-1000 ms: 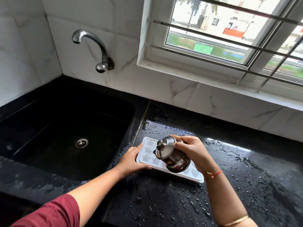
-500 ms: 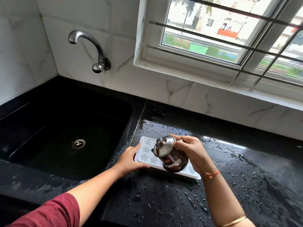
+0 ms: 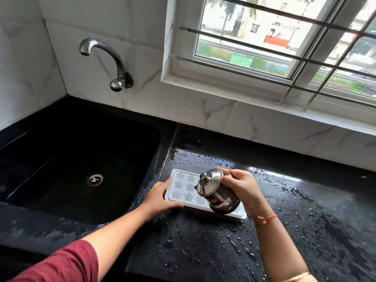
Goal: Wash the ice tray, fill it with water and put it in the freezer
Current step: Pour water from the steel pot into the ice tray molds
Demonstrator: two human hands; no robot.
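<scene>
White ice tray [image 3: 184, 191], star cells, flat on wet black bench [image 3: 284, 231]. Left hand [image 3: 160, 198] grip curled on tray's near-left edge. Right hand [image 3: 242, 190] grip closed round tilted steel pot [image 3: 215, 192] above tray.

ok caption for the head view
Right hand tilts a lidded steel pot over a white star-mould ice tray, left hand steadying it.

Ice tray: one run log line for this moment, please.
left hand: grips ice tray | right hand: tilts steel pot over tray | counter: wet
</scene>
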